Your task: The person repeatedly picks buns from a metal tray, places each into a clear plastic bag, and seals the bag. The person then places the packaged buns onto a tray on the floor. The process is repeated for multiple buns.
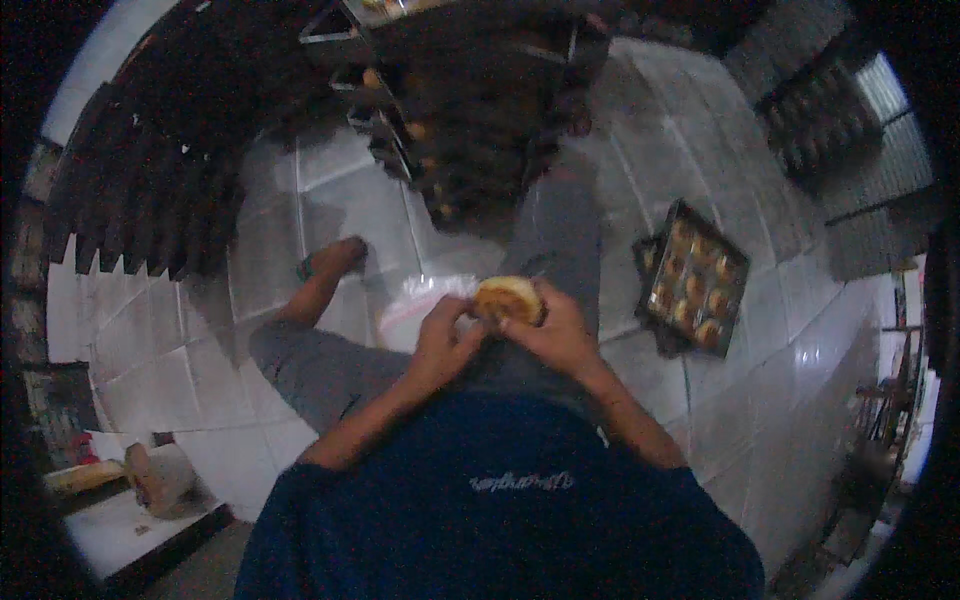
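Note:
A round golden bun (507,297) sits between both of my hands, in front of my chest. My right hand (555,335) grips it from the right side and underneath. My left hand (443,335) holds the edge of a clear plastic bag (420,300) against the bun's left side. The bag hangs over my grey-trousered lap (330,365). I am seated low above a white tiled floor (700,400), one foot (335,258) stretched out ahead.
A dark baking tray (697,280) filled with several buns lies on the floor to my right. A tall rack with shelves of buns (450,130) stands ahead. Stacked dark trays (140,200) are at the left, more trays (820,120) at the far right.

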### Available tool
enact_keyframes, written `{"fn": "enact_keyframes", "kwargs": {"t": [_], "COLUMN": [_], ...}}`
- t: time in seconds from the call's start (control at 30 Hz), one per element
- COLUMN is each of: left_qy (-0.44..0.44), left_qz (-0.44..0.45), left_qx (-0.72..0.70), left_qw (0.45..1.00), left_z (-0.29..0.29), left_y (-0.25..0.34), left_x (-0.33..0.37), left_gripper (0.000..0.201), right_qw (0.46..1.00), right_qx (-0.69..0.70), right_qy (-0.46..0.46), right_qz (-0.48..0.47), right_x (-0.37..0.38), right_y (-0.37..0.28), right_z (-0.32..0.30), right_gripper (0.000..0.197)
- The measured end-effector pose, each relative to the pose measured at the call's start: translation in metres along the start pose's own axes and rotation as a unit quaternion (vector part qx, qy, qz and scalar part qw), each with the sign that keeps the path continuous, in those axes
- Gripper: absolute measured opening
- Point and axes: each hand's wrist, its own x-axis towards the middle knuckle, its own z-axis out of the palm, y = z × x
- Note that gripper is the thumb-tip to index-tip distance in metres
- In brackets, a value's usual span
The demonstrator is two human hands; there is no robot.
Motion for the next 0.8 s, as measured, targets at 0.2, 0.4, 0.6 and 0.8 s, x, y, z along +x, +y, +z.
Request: {"fn": "enact_keyframes", "kwargs": {"t": [0.2,0.4,0.6,0.8], "left_qy": [0.007,0.037,0.120,-0.054], "left_qz": [0.005,0.065,0.070,0.014], "left_qx": [0.462,0.430,0.200,0.217], "left_qw": [0.887,0.900,0.970,0.975], "left_z": [-0.046,-0.048,-0.052,-0.070], "left_y": [-0.063,-0.054,-0.041,0.022], "left_x": [-0.041,-0.048,-0.058,-0.073], "left_gripper": [0.036,0.029,0.020,0.029], "right_qw": [0.758,0.772,0.853,0.960], "right_qx": [-0.265,-0.479,-0.303,-0.198], "right_qy": [0.244,0.133,-0.159,-0.151], "right_qz": [-0.544,-0.396,-0.395,-0.127], "right_x": [0.170,0.270,0.139,0.082], "right_y": [-0.153,-0.295,-0.116,0.013], "right_z": [-0.104,-0.183,0.023,0.111], "right_gripper": [0.052,0.048,0.055,0.030]}}
